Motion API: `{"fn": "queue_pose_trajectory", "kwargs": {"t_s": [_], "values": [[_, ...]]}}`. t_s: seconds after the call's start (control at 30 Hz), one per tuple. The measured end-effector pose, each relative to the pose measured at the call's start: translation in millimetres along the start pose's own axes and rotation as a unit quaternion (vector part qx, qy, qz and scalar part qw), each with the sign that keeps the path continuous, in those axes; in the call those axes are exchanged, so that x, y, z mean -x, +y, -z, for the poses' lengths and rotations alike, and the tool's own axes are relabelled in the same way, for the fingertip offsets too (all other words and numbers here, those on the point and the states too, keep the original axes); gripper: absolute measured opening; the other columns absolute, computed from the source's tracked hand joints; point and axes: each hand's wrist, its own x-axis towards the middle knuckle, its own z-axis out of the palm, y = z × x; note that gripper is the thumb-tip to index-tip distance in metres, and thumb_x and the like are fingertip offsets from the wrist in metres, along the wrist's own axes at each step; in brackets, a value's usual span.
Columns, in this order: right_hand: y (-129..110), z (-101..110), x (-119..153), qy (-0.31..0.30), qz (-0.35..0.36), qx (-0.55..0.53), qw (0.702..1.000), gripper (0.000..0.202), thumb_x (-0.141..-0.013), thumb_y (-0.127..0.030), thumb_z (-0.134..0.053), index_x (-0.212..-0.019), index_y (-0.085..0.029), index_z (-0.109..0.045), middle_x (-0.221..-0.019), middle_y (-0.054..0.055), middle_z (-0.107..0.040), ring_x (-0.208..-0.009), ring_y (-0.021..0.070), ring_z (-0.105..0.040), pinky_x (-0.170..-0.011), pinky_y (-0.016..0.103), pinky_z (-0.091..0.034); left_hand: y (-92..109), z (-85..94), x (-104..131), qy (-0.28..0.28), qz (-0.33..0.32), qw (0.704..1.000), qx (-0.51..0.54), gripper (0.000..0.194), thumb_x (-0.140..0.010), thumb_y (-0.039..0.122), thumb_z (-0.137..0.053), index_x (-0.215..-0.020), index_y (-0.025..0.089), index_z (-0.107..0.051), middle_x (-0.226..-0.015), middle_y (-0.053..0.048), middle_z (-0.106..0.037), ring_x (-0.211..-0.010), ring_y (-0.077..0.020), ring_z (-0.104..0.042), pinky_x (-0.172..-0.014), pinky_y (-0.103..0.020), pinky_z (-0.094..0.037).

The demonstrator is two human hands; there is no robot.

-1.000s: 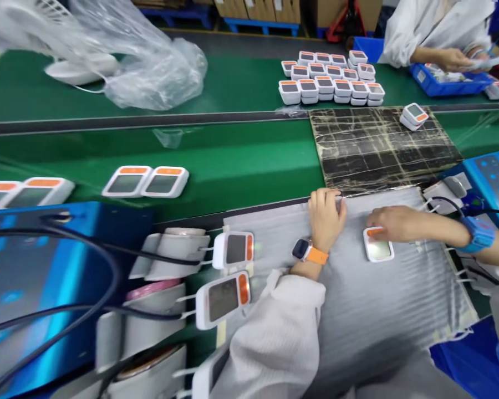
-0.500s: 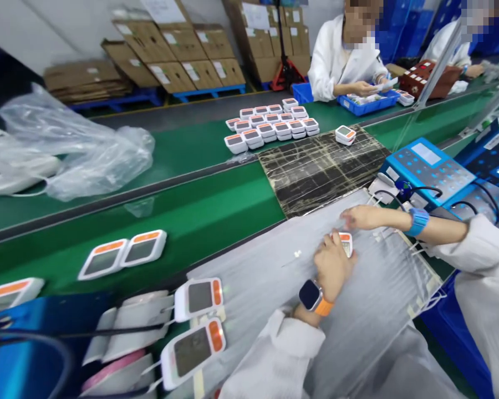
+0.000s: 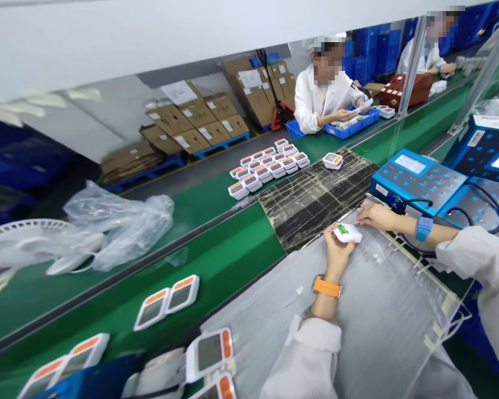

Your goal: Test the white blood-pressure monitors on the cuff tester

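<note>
The white electronic unit (image 3: pixel 352 235) is in the left hand (image 3: pixel 336 255), raised near the far edge of the grey mat (image 3: pixel 357 310), and its back seems to be turned up, since a green part (image 3: pixel 342 229) shows at its left end and no screen is visible. Its longer visible side runs roughly crosswise, from that green end at the left toward the plain white end at the right, dipping slightly toward the wearer. The left hand grips it from the near side and the left: the thumb and fingers are bent around the casing, pinching it near the green end, while the white end juts out past them to the right. The right hand (image 3: pixel 374 215) is beside that free end and a little beyond it, its fingertips just off the casing with a narrow gap of mat between. Those fingers are curled and drawn close together; whether they pinch anything small cannot be told. So the left hand is the nearer one, being in contact, and from the right fingertips the unit lies to the left and toward the wearer. The black taped board (image 3: pixel 316 197) lies just beyond both hands, and the blue instrument box (image 3: pixel 418 180) is beyond the right wrist.
</note>
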Motion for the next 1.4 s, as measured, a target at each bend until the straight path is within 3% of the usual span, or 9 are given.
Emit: {"fn": "queue_pose_trajectory", "kwargs": {"t_s": [0.13,0.43,0.73,0.9,1.1,1.2,1.4], "values": [[-9.1,1.9,-4.3,-0.028,-0.025,-0.016,0.999,0.012,-0.093,-0.022,-0.064,-0.091,-0.020,-0.076,-0.091,0.005,-0.077,-0.096,0.0230,-0.068,-0.113,0.044,-0.037,-8.8,8.5,6.3,-0.023,0.030,0.999,-0.029,0.083,-0.056,0.022,-0.090,-0.120,0.027,-0.038,-0.132,-0.011,-0.060,-0.119,-0.0275,-0.065,-0.103,-0.046,-0.050],[-25.8,5.9,-4.3,-0.025,-0.036,0.017,0.999,0.014,-0.095,-0.023,-0.061,-0.093,-0.017,-0.074,-0.093,0.010,-0.074,-0.101,0.0273,-0.055,-0.100,0.042,-0.038,-14.3,6.0,7.7,0.000,0.033,0.998,-0.053,0.079,-0.057,0.021,-0.089,-0.116,0.026,-0.036,-0.134,-0.013,-0.058,-0.119,-0.0265,-0.064,-0.103,-0.048,-0.050],[-27.6,0.8,-7.4,-0.015,-0.030,0.019,0.999,0.016,-0.096,-0.019,-0.056,-0.098,-0.018,-0.072,-0.098,0.009,-0.072,-0.101,0.0257,-0.056,-0.107,0.046,-0.032,-12.9,5.8,8.3,-0.003,0.030,0.997,-0.066,0.079,-0.059,0.025,-0.091,-0.118,0.026,-0.039,-0.134,-0.013,-0.058,-0.122,-0.0279,-0.063,-0.105,-0.050,-0.050],[-30.3,5.6,-13.3,-0.061,0.002,0.059,0.996,0.016,-0.096,-0.019,-0.056,-0.094,-0.017,-0.071,-0.096,0.011,-0.071,-0.105,0.0280,-0.059,-0.111,0.052,-0.031,-13.8,5.3,7.7,-0.003,0.023,0.997,-0.076,0.083,-0.058,0.033,-0.095,-0.119,0.027,-0.039,-0.133,-0.013,-0.058,-0.124,-0.0285,-0.062,-0.106,-0.050,-0.050],[-17.2,21.3,-2.1,-0.101,-0.009,-0.044,0.994,0.019,-0.085,-0.018,-0.071,-0.104,-0.018,-0.069,-0.105,0.009,-0.074,-0.107,0.0252,-0.065,-0.122,0.054,-0.018,-12.2,6.0,7.4,-0.023,0.022,0.997,-0.070,0.083,-0.061,0.040,-0.095,-0.120,0.027,-0.039,-0.138,-0.014,-0.055,-0.126,-0.0281,-0.061,-0.108,-0.050,-0.049],[-13.0,18.6,4.4,-0.109,0.006,-0.078,0.991,0.008,-0.090,-0.014,-0.064,-0.093,-0.019,-0.070,-0.105,0.008,-0.075,-0.108,0.0233,-0.066,-0.124,0.055,-0.011,-11.0,6.0,7.3,-0.028,0.023,0.997,-0.074,0.081,-0.061,0.040,-0.095,-0.119,0.027,-0.039,-0.140,-0.015,-0.054,-0.129,-0.0284,-0.059,-0.109,-0.051,-0.048],[-18.4,10.9,6.5,-0.088,0.026,-0.028,0.995,0.018,-0.095,-0.014,-0.053,-0.091,-0.018,-0.069,-0.101,0.011,-0.073,-0.103,0.0242,-0.066,-0.121,0.059,-0.015,-7.1,4.2,7.8,-0.024,0.026,0.996,-0.083,0.081,-0.061,0.041,-0.095,-0.119,0.026,-0.040,-0.140,-0.015,-0.055,-0.130,-0.0286,-0.059,-0.109,-0.051,-0.048]]}}
